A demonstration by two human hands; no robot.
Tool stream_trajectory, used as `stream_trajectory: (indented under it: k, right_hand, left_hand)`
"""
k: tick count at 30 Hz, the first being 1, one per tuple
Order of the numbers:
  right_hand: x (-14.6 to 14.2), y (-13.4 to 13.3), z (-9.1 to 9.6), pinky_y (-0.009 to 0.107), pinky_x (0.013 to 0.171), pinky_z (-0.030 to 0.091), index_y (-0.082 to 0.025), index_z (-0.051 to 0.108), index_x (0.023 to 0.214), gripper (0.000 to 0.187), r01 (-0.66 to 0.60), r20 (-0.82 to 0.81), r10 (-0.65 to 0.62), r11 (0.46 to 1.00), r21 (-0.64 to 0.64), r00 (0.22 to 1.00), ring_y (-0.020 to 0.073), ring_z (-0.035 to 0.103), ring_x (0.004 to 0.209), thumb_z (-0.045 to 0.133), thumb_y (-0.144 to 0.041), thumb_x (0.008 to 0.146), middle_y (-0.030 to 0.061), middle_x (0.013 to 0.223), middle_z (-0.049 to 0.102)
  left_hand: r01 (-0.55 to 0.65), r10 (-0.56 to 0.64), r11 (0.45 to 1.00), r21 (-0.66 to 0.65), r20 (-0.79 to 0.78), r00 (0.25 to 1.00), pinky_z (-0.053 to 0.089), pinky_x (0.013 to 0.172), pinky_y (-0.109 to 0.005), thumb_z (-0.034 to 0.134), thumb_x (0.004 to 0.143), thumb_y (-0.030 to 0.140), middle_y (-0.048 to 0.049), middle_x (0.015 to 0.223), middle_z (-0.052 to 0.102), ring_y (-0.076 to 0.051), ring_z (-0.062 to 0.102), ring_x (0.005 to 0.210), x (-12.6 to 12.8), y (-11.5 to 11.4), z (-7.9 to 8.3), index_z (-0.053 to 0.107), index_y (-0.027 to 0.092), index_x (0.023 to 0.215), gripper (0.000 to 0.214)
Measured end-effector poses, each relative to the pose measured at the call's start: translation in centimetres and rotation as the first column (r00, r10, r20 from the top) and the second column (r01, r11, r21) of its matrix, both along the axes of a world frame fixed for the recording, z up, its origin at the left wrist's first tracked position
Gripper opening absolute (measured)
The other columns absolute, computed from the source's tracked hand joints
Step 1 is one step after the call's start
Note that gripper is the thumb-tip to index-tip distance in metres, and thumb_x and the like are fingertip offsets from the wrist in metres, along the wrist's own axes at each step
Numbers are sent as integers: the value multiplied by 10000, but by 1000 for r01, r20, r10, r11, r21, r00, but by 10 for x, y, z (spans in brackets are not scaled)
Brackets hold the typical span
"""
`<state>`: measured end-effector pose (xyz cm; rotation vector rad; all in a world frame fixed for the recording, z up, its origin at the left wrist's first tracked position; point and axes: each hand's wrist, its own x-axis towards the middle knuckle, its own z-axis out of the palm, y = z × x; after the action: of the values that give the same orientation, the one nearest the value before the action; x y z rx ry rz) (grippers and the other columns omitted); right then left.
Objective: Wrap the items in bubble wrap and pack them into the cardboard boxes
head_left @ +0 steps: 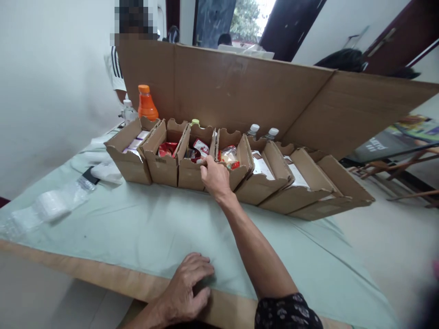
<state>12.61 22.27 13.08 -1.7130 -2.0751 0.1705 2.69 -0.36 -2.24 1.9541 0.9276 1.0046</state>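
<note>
A row of narrow open cardboard bins stands across the table. My right hand (216, 177) is at the front of the third bin (191, 176) from the left, by its corner with the fourth bin (237, 180). Its fingers are curled closed; whatever is between them is hidden. Just beyond the fingertips, a red and white packet (201, 148) lies in the third bin beside a dark item. The fourth holds a clear-wrapped item (229, 155) with red packaging. My left hand (190, 285) rests at the table's near edge, fingers loosely bent, thumb apart, holding nothing.
Red packaging (167, 149) fills part of the second bin; white boxes (261, 165) sit further right. An orange bottle (147, 104) and clear bottles (253, 130) stand behind. A tall cardboard panel (219, 87) rises at the back. Plastic wrap (51, 205) lies left. Someone stands beyond the panel.
</note>
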Motion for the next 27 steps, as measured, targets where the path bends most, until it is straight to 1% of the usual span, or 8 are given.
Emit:
stream_trajectory:
  k: [3,5,12,15,18,20,23,27]
  right_hand:
    - [0,-15,-4,350,770,493,-233,691,1071,215,-41,-11,41,999,35,999,297,737,851,509,-235,955,93,902,784]
    - [6,-39,-10,311,738,474,-248,685,1028,188,-79,-31,81,996,49,996,265,737,818,509,-242,961,64,877,784]
    - [73,-162,-11,255,631,478,-247,672,902,140,-359,-238,384,922,143,892,155,680,624,543,-231,954,-4,712,721]
    - [123,-197,-8,268,655,533,-262,688,922,95,-321,-300,354,935,153,886,160,697,657,610,-208,923,-1,780,747]
    - [172,-218,-14,319,720,579,-287,713,1026,136,-31,-397,105,981,189,912,192,730,726,671,-238,907,22,890,774]
    - [196,-231,-24,369,784,604,-315,655,1268,354,129,-546,-13,976,174,838,227,761,856,674,-269,918,63,1093,776]
    - [211,-255,-48,425,885,613,-346,440,1523,620,96,-687,-24,993,66,726,282,707,1172,652,-326,941,125,1451,624]
    - [195,-275,-88,493,1014,566,-267,496,1489,670,28,-584,-95,992,-123,806,328,634,1285,715,-458,885,156,1426,635]
  left_hand:
    - [-179,173,982,55,98,980,582,983,-504,571,798,145,-154,1220,732,-304,690,1160,-6,-6,-3,685,192,1186,408]
    - [-343,333,936,76,121,935,594,970,-495,559,848,171,-169,1307,685,-311,668,1208,-14,-11,-8,664,194,1231,398]
    - [-642,643,765,-57,139,753,512,1098,-540,613,900,307,-169,1476,548,-338,563,1338,-55,-19,-11,543,191,1419,536]
    - [-646,656,754,-121,188,731,477,1130,-524,644,897,322,-167,1528,494,-326,518,1385,-65,-16,2,434,212,1512,659]
    - [-604,612,790,-104,191,768,430,1161,-536,659,893,320,-166,1592,426,-339,462,1437,-65,-11,16,347,235,1571,751]
    - [-563,568,822,-85,184,802,413,1170,-546,665,887,319,-164,1637,362,-352,431,1461,-59,-8,22,299,251,1597,802]
    - [-475,484,875,-94,167,859,392,1190,-549,668,880,327,-149,1667,312,-356,386,1493,-49,-2,24,266,269,1612,837]
    - [-352,389,910,-219,160,907,399,1192,-524,683,876,370,-155,1626,380,-342,442,1454,-38,10,19,310,236,1584,811]
